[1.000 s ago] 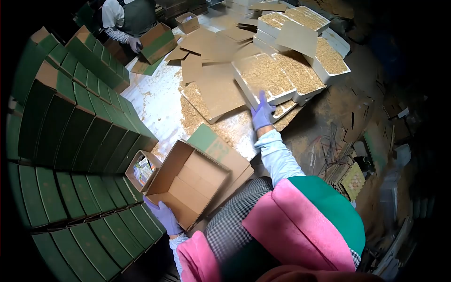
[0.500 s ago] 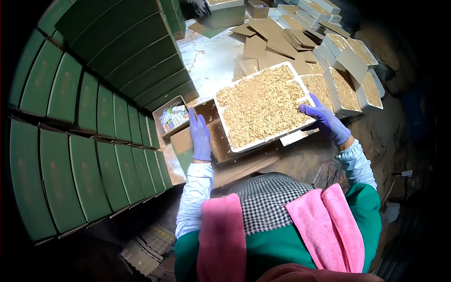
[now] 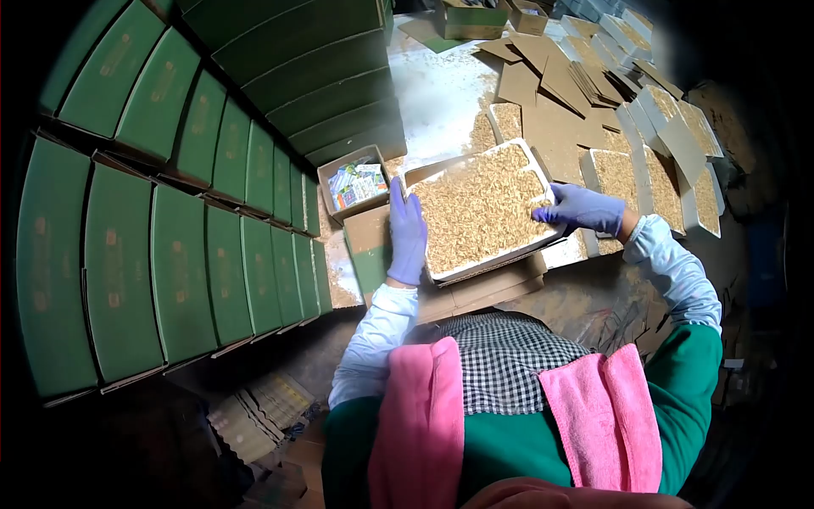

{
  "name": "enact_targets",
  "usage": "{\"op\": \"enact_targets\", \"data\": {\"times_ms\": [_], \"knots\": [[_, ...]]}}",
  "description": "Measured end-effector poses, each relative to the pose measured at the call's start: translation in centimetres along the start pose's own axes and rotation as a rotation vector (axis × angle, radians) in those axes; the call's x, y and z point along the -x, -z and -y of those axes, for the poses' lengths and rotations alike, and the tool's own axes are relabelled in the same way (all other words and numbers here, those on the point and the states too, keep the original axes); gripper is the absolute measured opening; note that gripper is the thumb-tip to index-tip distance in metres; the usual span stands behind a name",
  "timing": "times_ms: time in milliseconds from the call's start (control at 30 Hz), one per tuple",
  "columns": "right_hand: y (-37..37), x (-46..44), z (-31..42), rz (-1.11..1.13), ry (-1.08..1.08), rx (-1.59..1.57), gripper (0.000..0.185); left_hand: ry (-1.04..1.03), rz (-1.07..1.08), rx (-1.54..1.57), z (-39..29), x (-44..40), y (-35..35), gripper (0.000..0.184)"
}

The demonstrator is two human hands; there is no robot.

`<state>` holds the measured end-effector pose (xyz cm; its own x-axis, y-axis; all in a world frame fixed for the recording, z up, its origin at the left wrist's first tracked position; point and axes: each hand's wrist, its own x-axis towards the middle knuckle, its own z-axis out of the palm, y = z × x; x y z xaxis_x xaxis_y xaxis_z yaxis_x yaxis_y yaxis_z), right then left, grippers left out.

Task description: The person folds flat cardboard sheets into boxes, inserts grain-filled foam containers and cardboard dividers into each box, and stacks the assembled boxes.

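A white tray (image 3: pixel 479 212) full of light tan granular pieces lies over the open cardboard box, whose inside is mostly hidden beneath it. My right hand (image 3: pixel 585 210), in a purple glove, grips the tray's right rim, fingertips over the edge. Along the left side stands my left hand (image 3: pixel 408 233), purple-gloved, with its fingers up and fairly straight against the tray and box edge. A brown and green box flap (image 3: pixel 368 246) sticks out left of that hand. Just behind it is a small carton (image 3: pixel 356 182) holding printed packets.
Green boxes (image 3: pixel 127 263) are stacked in rows on the left. Loose cardboard sheets (image 3: pixel 555 97) lie on the white table (image 3: pixel 437 81) at the back. More filled white trays (image 3: pixel 666 187) stand at the right, with a green box (image 3: pixel 471 21) at the far edge.
My right hand has brought the tray from the pile on the right to over the box. My left hand has left the box's near corner for the tray's left side. The view has shifted.
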<state>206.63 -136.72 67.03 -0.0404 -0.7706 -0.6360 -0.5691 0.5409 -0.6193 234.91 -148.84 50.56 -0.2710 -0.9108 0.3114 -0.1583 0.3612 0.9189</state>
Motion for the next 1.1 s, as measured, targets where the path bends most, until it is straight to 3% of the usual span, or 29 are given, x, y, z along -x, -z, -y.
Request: {"op": "enact_targets", "data": {"times_ms": [33, 100, 133, 167, 200, 300, 333, 367, 400, 433, 500, 567, 633, 700, 733, 767, 833, 867, 900, 933, 1000, 1033, 1100], "knots": [[0.1, -0.7, -0.4, -0.013, -0.056, 0.201, 0.063, -0.025, 0.034, -0.055, 0.3, -0.6, 0.8, 0.048], [-1.2, -0.7, 0.5, -0.078, 0.002, 0.433, 0.067, 0.549, -0.042, 0.595, 1.8, -3.9, 3.7, 0.044], [-1.9, -2.2, -1.5, -0.116, 0.051, 0.484, 0.07, 0.465, -0.106, 0.254, 6.5, -5.1, 5.4, 0.043], [-2.7, -3.8, -3.7, -0.153, 0.097, 0.531, 0.073, 0.414, -0.01, -0.541, 5.1, -6.6, 7.9, 0.038], [-3.4, -3.7, -3.9, -0.158, 0.113, 0.688, 0.074, 0.4, -0.022, -0.753, 6.7, -7.8, 8.9, 0.033], [-4.8, -6.4, -5.6, -0.19, 0.204, 1.006, 0.069, 0.487, 0.353, -1.194, 11.1, -10.8, 9.2, 0.059], [-5.4, -7.0, -4.8, -0.213, 0.099, 0.985, 0.064, 0.566, 0.462, -1.222, 11.8, -11.9, 8.9, 0.065], [-5.2, -6.8, -3.8, -0.199, 0.127, 1.046, 0.052, 0.547, 0.472, -1.24, 12.2, -12.5, 8.7, 0.065], [-5.3, -8.0, -5.0, -0.152, 0.325, 0.995, 0.036, 0.58, 0.483, -1.223, 12.8, -13.0, 8.7, 0.061], [-4.8, -7.1, -3.6, -0.141, 0.324, 0.844, 0.026, 0.622, 0.488, -1.208, 13.3, -13.3, 8.9, 0.058], [-1.7, -4.3, -0.6, -0.303, 0.337, 0.504, 0.028, 0.641, 0.496, -1.192, 13.6, -13.3, 8.8, 0.049], [1.9, -7.5, -5.9, -0.647, 0.424, -0.006, 0.042, 0.683, 0.454, -1.131, 10.9, -12.8, 8.0, 0.04], [5.2, -12.1, -11.3, -0.802, 0.204, 0.317, 0.068, 0.567, 0.308, -0.863, 12.5, -11.8, 9.6, 0.035], [4.3, -16.9, -17.7, -0.802, 0.002, 0.889, 0.085, 0.534, 0.085, -0.639, 8.0, -11.3, 9.3, 0.033], [4.2, -18.2, -19.9, -0.814, 0.057, 0.953, 0.085, 0.451, 0.02, -0.544, 6.9, -11.2, 9.8, 0.03], [4.1, -19.2, -21.6, -0.832, 0.108, 1.017, 0.085, 0.361, 0.038, -0.445, 0.8, -11.2, 8.2, 0.024], [4.5, -20.9, -23.7, -0.783, 0.188, 0.737, 0.074, 0.321, 0.034, -0.288, -8.1, -9.7, 5.1, 0.016], [4.6, -20.7, -22.9, -0.785, 0.256, 0.595, 0.068, 0.264, 0.068, -0.381, -11.4, -8.2, 3.2, 0.015], [5.3, -18.8, -21.3, -0.783, 0.306, 0.454, 0.063, 0.03, 0.181, -0.53, -14.0, -6.7, 1.0, 0.018], [6.3, -16.4, -19.5, -0.785, 0.347, 0.315, 0.059, 0.037, 0.428, -0.848, -15.0, -5.3, -0.8, 0.023], [7.1, -11.2, -12.6, -0.975, 0.644, 0.183, 0.047, 0.05, 0.852, -0.977, -11.5, -1.0, -2.7, 0.037], [6.9, -9.5, -9.3, -1.069, 0.801, 0.112, 0.042, -0.198, 0.85, -0.969, -9.7, 0.9, -1.6, 0.033], [5.6, -7.8, -5.6, -0.852, 1.234, 0.225, 0.046, -0.116, 0.733, -0.623, -11.5, -0.4, -0.3, 0.031]]}}
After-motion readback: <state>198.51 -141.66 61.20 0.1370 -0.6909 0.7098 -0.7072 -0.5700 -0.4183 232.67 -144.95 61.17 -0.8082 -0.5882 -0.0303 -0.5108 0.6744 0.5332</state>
